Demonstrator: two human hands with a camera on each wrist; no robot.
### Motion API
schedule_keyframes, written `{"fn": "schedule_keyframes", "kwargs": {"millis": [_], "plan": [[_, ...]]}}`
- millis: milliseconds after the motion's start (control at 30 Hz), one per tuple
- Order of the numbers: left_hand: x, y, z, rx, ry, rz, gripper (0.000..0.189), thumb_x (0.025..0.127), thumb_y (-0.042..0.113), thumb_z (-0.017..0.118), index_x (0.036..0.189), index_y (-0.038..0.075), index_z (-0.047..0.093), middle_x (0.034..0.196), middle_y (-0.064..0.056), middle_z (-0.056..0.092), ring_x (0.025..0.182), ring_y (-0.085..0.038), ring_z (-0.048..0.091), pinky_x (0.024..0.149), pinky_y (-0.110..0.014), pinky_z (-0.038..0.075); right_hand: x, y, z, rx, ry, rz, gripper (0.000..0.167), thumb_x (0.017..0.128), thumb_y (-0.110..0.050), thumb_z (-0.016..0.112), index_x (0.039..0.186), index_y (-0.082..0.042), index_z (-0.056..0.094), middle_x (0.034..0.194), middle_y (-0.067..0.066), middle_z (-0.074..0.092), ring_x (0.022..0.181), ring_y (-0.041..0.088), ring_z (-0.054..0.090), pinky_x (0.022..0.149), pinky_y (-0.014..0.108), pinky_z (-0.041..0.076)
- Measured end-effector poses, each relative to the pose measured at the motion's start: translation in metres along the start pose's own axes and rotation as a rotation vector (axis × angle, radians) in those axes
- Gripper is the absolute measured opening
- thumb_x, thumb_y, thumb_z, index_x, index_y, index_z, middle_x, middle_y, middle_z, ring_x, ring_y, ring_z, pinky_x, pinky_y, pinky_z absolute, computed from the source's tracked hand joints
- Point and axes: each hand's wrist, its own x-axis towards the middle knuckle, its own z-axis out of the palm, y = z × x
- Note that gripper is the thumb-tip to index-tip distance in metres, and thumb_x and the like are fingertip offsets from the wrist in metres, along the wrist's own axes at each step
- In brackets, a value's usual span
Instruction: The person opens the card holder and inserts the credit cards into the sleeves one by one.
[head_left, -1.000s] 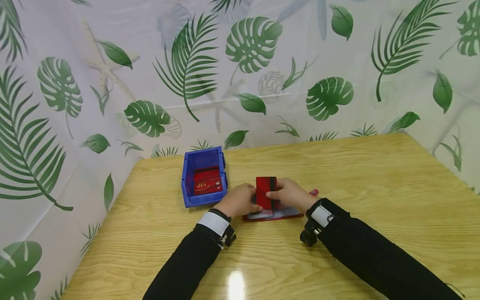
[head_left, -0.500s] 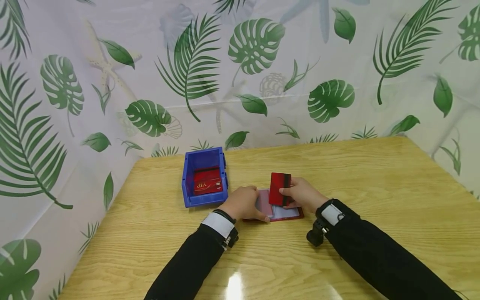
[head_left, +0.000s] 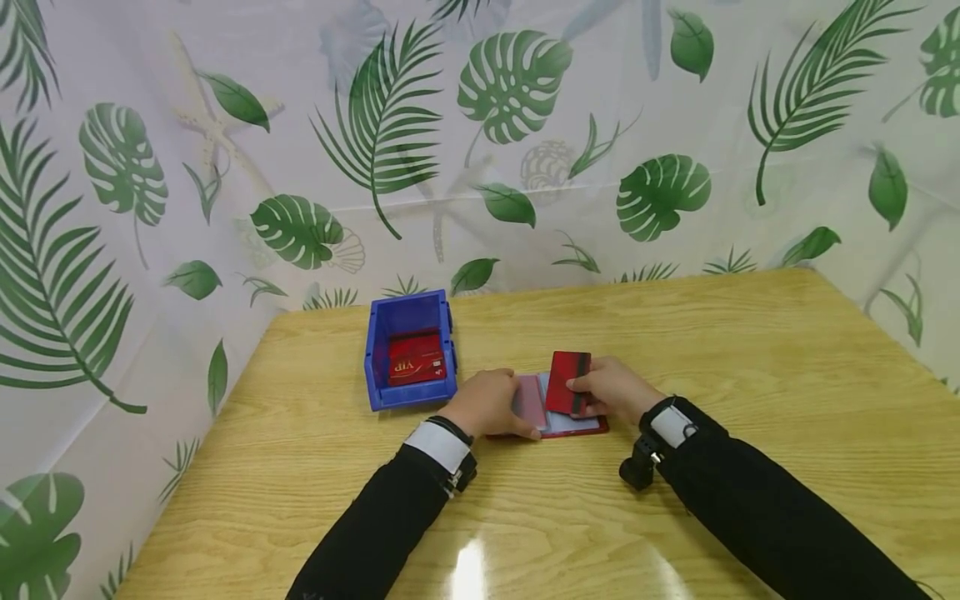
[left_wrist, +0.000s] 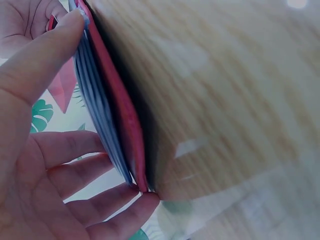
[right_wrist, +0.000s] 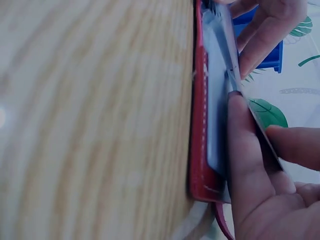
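Observation:
A red card holder [head_left: 577, 432] with clear plastic sleeves [head_left: 570, 422] lies spread on the table. My left hand [head_left: 487, 404] grips its left part; in the left wrist view the thumb lies at one end of the stacked sleeves [left_wrist: 97, 100] and fingertips meet the other end by the red cover [left_wrist: 131, 125]. A red card [head_left: 564, 382] with a black stripe is pinched between thumb and fingers of my right hand [head_left: 615, 387], tilted over the right-hand sleeves. In the right wrist view the card [right_wrist: 267, 145] shows edge-on, its lower edge right at the sleeve.
A blue bin [head_left: 408, 396] stands left of the hands, with red cards [head_left: 416, 367] in it, one marked VIP. A leaf-patterned cloth [head_left: 480, 150] hangs behind the wooden table [head_left: 712, 358]. A red strap [right_wrist: 222, 220] trails from the holder in the right wrist view.
My left hand has let go of the card and taken hold of the card holder. The right hand has carried the card rightward, over the right-hand sleeves, and lowered it slightly.

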Motion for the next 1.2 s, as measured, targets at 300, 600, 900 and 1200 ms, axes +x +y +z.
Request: {"fn": "schedule_keyframes", "kwargs": {"millis": [300,600,900,1200], "plan": [[-0.002,-0.003,-0.001,-0.061,-0.011,-0.019,0.080,0.071,0.053,0.082,0.129,0.004,0.057,0.119,-0.008,0.063,0.102,-0.020,0.059,0.090,-0.032,0.048,0.002,0.003,0.003,0.040,-0.013,-0.015,0.041,0.100,-0.010,0.049,0.134,0.012,0.041,0.101,0.012,0.062,0.079,0.015,0.059,0.067,0.026,0.051],[-0.006,-0.002,-0.006,-0.066,-0.024,-0.040,0.087,0.072,0.053,0.081,0.139,0.006,0.053,0.139,-0.011,0.051,0.115,-0.024,0.056,0.097,-0.035,0.046,0.000,-0.002,0.005,-0.020,0.005,-0.020,0.042,0.099,-0.011,0.051,0.134,0.011,0.043,0.107,0.016,0.062,0.082,0.017,0.059,0.068,0.027,0.052],[-0.006,-0.003,-0.003,-0.069,-0.010,-0.027,0.086,0.072,0.054,0.081,0.137,0.005,0.054,0.138,-0.012,0.052,0.114,-0.024,0.056,0.097,-0.034,0.046,-0.003,-0.006,0.012,-0.050,0.018,-0.016,0.041,0.099,-0.012,0.052,0.132,0.012,0.046,0.107,0.017,0.063,0.083,0.017,0.061,0.070,0.030,0.055],[-0.005,0.000,-0.001,-0.037,0.000,-0.018,0.084,0.072,0.054,0.081,0.135,0.006,0.056,0.136,-0.011,0.053,0.110,-0.023,0.058,0.096,-0.034,0.047,-0.003,-0.005,0.019,-0.145,0.032,0.004,0.030,0.098,-0.013,0.055,0.117,0.011,0.053,0.078,0.008,0.061,0.054,0.011,0.056,0.054,0.023,0.051]]}}
